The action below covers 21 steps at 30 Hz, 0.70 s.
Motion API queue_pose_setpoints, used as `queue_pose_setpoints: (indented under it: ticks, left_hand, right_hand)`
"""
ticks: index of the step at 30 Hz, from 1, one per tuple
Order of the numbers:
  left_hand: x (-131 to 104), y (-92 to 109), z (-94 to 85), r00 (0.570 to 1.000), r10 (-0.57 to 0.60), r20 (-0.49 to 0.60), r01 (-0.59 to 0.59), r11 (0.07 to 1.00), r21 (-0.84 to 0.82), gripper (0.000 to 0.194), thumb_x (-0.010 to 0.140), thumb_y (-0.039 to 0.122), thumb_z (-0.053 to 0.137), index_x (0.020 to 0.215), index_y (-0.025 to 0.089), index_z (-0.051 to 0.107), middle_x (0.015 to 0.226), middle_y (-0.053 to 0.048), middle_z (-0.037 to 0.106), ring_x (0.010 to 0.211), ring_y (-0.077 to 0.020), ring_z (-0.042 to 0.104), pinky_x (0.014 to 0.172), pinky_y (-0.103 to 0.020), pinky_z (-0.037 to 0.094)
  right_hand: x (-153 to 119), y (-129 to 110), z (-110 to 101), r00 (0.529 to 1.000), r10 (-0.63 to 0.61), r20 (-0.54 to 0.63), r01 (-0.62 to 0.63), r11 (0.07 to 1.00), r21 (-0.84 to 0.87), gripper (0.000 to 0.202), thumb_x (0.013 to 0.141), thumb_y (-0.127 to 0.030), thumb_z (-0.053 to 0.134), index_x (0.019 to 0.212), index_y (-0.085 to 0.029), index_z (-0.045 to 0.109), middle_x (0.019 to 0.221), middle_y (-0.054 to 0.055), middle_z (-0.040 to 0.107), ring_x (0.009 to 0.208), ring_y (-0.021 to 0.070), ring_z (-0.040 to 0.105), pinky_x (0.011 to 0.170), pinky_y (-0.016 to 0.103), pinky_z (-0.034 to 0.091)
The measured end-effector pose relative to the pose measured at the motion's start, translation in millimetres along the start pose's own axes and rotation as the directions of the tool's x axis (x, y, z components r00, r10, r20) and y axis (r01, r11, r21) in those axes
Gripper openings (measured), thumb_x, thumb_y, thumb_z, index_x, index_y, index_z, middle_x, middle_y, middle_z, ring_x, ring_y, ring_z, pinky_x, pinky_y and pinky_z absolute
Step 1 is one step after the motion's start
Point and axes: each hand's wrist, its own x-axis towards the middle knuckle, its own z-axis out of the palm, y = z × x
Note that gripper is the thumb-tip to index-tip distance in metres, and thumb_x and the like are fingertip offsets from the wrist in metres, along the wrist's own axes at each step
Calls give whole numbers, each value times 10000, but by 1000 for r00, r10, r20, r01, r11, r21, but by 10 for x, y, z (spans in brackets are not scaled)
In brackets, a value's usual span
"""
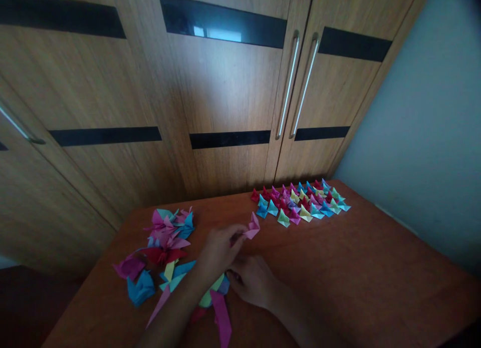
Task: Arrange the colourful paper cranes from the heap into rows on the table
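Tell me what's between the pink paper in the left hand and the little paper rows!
In the head view, only brown tabletop shows between the pink paper and the paper rows.

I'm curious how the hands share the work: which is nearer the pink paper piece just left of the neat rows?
Left. The left hand pinches the pink paper piece; the right hand is below it in the picture, apart from it.
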Motion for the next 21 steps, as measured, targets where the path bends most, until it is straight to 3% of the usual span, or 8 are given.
queue_pose_setpoints:
  ticks: [3,9,21]
  left_hand:
    - [331,132,215,988,63,144,-91,977,192,205,864,207,512,972,233,685,922,-17,735,824,-160,668,758,-239,480]
    - [729,168,627,969,40,243,-119,940,319,203,886,252,499,852,195,691,863,-87,727,822,-219,682,736,-300,492]
    - [913,173,810,950,28,311,-162,895,416,183,878,242,512,917,190,683,919,-115,711,867,-243,671,749,-336,500]
  right_hand:
    - [10,25,15,1000,14,-3,-14,1000,-25,170,839,-200,490,875,-195,656,828,31,703,729,163,647,586,223,373]
    - [-5,75,25,996,-16,-82,27,991,134,221,825,-183,485,982,-193,641,962,52,706,856,194,648,694,252,447]
    - [0,123,73,991,-61,-119,81,983,165,266,819,-182,491,1063,-195,593,1067,63,674,955,214,625,768,282,469]
